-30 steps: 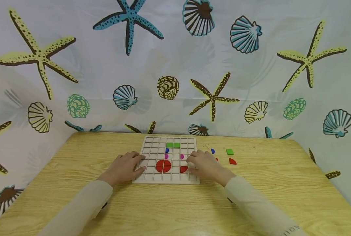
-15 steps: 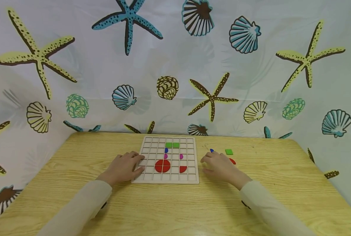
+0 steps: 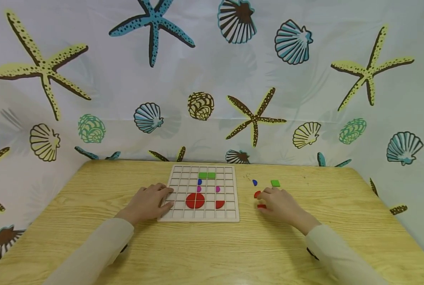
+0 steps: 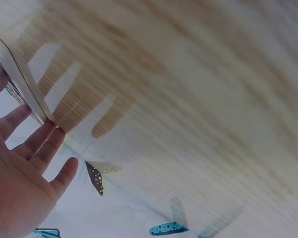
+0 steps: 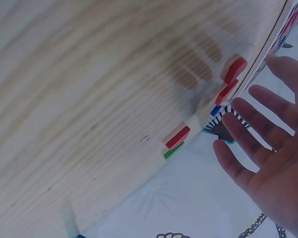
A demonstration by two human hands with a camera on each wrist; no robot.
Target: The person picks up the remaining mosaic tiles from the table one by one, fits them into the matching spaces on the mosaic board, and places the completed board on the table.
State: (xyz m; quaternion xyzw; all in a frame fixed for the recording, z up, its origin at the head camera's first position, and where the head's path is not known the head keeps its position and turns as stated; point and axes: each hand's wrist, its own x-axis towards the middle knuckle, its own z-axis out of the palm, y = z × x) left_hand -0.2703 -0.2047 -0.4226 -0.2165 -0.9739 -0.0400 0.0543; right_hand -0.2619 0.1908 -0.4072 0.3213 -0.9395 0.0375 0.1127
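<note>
A white gridded board (image 3: 229,217) lies on the table with flat coloured pieces on it: red quarter circles (image 3: 195,200), green squares (image 3: 207,175), and small blue and pink half circles. My left hand (image 3: 146,202) rests at the board's left edge, fingertips against it. In the left wrist view, these fingers (image 4: 43,144) are spread along the rim. To the board's right, my right hand (image 3: 282,206) hovers low over loose pieces, fingers loosely extended. A red piece (image 3: 257,194) and another red piece (image 3: 262,206) show by its fingertips. The right wrist view shows the palm (image 5: 283,168) holding nothing.
Behind the right hand lie a loose blue half circle (image 3: 255,182) and a green square (image 3: 275,183). One further red piece (image 5: 178,137) shows in the right wrist view. A shell-and-starfish patterned curtain (image 3: 212,138) closes off the table's back and sides.
My right hand has moved right, off the board's right edge to the loose red pieces, uncovering the blue one and covering a red one. The left hand has stayed at the board.
</note>
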